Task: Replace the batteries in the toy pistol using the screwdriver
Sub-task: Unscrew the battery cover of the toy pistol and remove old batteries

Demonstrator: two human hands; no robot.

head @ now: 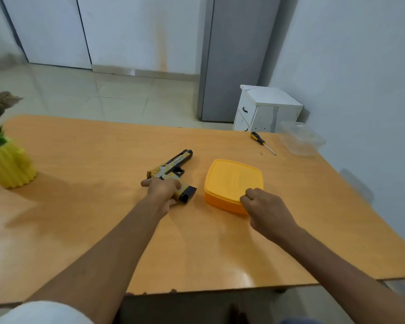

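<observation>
The toy pistol [171, 168] lies flat on the orange wooden bench [103, 206], near its middle, with the barrel pointing away from the person and slightly to the right and the black base of the handle toward the near edge. The left hand [162, 192] rests on the pistol's handle, fingers curled around it in a closed grip, the thumb stretched out to the left against the bench. Just right of the pistol sits a yellow lidded container [232, 183], lid on, standing apart from the pistol's handle base. The right hand [264, 208] is at the near right corner of that container; its fingers are bent inward into a loose fist at the lid's edge, but whether this grip has hold of the lid or merely touches it cannot be told, as the fingertips are hidden beneath the knuckles. Beyond the pistol and well off to its right, near the far edge of the bench, lies the screwdriver [262, 142], black and yellow handle pointing away, thin shaft pointing toward the person. Just right of the screwdriver stands a clear plastic tub [302, 141], open at the top. Far left of the pistol, at the bench's left side, is a yellow ribbed pot [9, 167] holding green foliage.
</observation>
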